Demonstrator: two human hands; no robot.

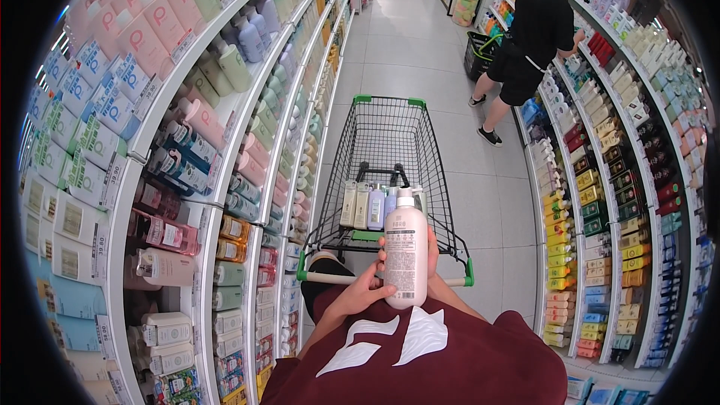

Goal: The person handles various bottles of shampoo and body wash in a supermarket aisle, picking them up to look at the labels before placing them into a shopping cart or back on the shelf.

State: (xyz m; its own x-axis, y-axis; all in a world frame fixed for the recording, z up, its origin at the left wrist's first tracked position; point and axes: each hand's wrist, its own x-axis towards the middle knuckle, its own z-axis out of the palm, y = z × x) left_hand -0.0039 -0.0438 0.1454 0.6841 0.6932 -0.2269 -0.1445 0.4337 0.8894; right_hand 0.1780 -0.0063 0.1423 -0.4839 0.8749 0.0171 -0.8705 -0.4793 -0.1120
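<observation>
A pale pink toiletry bottle [406, 251] with a light cap stands upright in front of my chest, its printed back label facing me. My left hand [365, 285] grips its lower left side, the thumb near the bottom of the label. Around the right side and behind it is my right hand [433, 253], its fingers mostly hidden by the bottle. Just beyond, the black wire shopping cart [361, 146] with green corners holds several bottles, among them a lilac bottle [376, 208] and cream-coloured packages [355, 205]. The cart's handle [330, 277] runs behind my hands, touched by neither as far as I see.
Tall shelves [247, 97] of bottles line the left side, close to the cart. More shelves [611, 202] curve along the right. A person in black [527, 30] stands at the right shelves beside a black basket [480, 55]. Grey floor tiles [390, 45] run ahead between them.
</observation>
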